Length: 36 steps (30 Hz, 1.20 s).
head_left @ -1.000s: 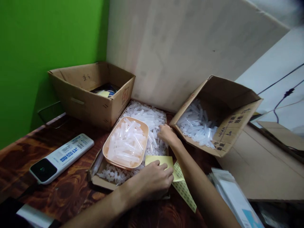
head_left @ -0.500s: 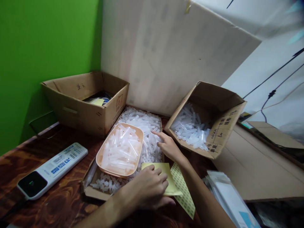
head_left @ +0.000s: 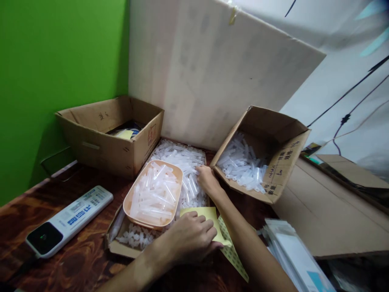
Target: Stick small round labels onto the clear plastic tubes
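My left hand (head_left: 194, 235) is closed on a yellow paper sheet (head_left: 202, 212), gripping it near its lower edge. Beneath lies a yellow sheet with rows of dark dots (head_left: 234, 256), partly covered by my right forearm. My right hand (head_left: 208, 178) reaches over the right side of a shallow cardboard tray (head_left: 124, 248), fingers bent together at the small translucent plastic tubes (head_left: 190, 184). Whatever is between those fingertips is hidden. On top of the loose tubes rests a peach plastic tray (head_left: 127, 194), filled with longer translucent tubes (head_left: 158, 192).
A tipped cardboard box (head_left: 284, 170) at right holds more tubes. At left stands another cardboard box (head_left: 103, 142); a white handheld device (head_left: 73, 219) with a dark screen lies before it. Clear plastic packets (head_left: 291, 247) sit lower right, beside large cardboard (head_left: 334, 219).
My right hand has drawn its pointing index finger in and bent its fingers at the tubes. My left hand stays on the yellow sheet, whose lower right corner is now more curled.
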### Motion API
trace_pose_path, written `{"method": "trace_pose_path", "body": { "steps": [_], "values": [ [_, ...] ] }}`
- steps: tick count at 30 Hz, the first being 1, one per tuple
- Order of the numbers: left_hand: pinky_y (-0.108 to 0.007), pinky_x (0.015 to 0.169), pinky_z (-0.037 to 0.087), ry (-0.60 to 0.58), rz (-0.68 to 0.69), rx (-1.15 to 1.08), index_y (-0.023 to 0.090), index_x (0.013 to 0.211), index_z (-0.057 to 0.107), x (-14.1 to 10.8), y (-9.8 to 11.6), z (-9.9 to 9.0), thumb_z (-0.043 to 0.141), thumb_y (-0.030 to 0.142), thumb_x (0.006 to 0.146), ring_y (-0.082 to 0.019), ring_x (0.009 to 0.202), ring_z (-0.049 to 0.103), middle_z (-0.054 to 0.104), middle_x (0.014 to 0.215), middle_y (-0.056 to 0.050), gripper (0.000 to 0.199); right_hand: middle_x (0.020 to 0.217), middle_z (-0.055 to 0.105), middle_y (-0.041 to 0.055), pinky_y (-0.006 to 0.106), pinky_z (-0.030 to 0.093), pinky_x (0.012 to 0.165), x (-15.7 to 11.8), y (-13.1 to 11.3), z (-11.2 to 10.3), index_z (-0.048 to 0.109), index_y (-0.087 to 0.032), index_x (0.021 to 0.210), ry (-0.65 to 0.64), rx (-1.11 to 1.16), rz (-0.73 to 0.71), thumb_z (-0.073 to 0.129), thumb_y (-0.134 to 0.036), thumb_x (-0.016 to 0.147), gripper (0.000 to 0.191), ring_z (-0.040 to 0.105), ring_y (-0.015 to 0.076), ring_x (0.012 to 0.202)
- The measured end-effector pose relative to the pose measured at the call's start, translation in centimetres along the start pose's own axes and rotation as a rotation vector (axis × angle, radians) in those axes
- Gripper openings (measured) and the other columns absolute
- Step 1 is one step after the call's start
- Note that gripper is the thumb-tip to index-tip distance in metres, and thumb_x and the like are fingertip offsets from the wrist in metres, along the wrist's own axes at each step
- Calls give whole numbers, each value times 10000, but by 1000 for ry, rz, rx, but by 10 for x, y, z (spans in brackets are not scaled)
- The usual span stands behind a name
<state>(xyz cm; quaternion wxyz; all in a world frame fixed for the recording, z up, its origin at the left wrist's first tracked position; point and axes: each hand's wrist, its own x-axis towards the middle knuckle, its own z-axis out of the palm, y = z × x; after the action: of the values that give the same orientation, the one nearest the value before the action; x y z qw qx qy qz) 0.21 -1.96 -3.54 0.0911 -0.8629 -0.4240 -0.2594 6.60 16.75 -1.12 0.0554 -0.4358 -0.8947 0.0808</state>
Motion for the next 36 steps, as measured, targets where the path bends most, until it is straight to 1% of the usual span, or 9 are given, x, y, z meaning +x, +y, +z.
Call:
{"method": "trace_pose_path", "body": {
  "steps": [6, 10, 14, 18, 21, 26, 29, 32, 36],
  "values": [
    [-348, 559, 419, 53, -14, 28, 183, 820, 581, 1, -1, 1, 478, 334, 1035, -202, 632, 638, 650, 735, -27, 283, 1187, 670, 77, 403, 584, 862, 10, 0, -4, 649, -176, 1189, -120, -39, 6, 656, -314, 983, 248, 681, 225, 1020],
    [-341, 540, 438, 111, -54, 6, 180, 801, 577, 3, -1, 0, 514, 271, 1005, -212, 615, 631, 643, 714, -23, 232, 1118, 689, 77, 401, 561, 885, -4, -5, -8, 678, -146, 1081, -59, -16, -19, 656, -256, 974, 155, 678, 218, 995],
    [-322, 561, 490, 169, -180, -28, 173, 854, 581, 5, 0, -4, 450, 173, 1001, -207, 627, 628, 628, 732, -27, 197, 1131, 677, 122, 328, 489, 907, -33, -8, -14, 694, -176, 1018, 117, 57, -42, 575, -105, 956, 151, 676, 245, 1026],
    [-314, 720, 579, 327, -338, -151, 115, 1229, 562, 4, -2, -7, 350, 60, 1000, -211, 865, 683, 659, 1015, -111, 317, 1070, 689, 100, 307, 486, 907, -80, -4, -24, 661, -177, 1041, 248, 208, -56, 533, -238, 1011, 145, 663, 239, 1021],
    [-303, 781, 599, 428, -380, -310, 185, 1394, 501, 1, -3, -9, 407, 79, 1018, -205, 966, 689, 636, 1151, -120, 402, 914, 694, 57, 287, 505, 787, -122, 2, -28, 676, -195, 956, 244, 468, -92, 539, -343, 1017, 211, 666, 211, 859],
    [-263, 746, 600, 360, -318, -573, 220, 1219, 642, 0, 3, -11, 566, 170, 1002, -176, 869, 713, 684, 1025, -66, 236, 790, 641, 22, 274, 455, 683, -174, 8, -17, 686, -203, 836, 184, 856, -141, 586, -529, 974, 368, 607, 183, 729],
    [-225, 740, 591, 400, -322, -663, 210, 1131, 673, -1, 6, -12, 611, 124, 970, -155, 862, 710, 694, 982, -50, 192, 823, 630, 17, 264, 447, 640, -186, 11, -5, 649, -206, 1020, 144, 953, -42, 577, -609, 951, 415, 590, 179, 715],
    [-193, 706, 589, 409, -482, -791, 216, 1096, 668, -2, 5, -16, 638, 101, 942, -123, 801, 703, 685, 971, -21, 195, 918, 627, 33, 271, 464, 674, -190, 13, -1, 530, -209, 1188, 151, 904, 27, 527, -520, 1009, 358, 600, 183, 769],
    [-194, 721, 588, 281, -604, -903, 248, 1109, 665, -5, 2, -21, 630, 121, 944, -106, 772, 700, 686, 951, 11, 211, 946, 648, 54, 295, 470, 780, -193, 12, -2, 610, -205, 1088, 220, 754, -150, 465, -296, 1059, 174, 617, 192, 857]
  ]
}}
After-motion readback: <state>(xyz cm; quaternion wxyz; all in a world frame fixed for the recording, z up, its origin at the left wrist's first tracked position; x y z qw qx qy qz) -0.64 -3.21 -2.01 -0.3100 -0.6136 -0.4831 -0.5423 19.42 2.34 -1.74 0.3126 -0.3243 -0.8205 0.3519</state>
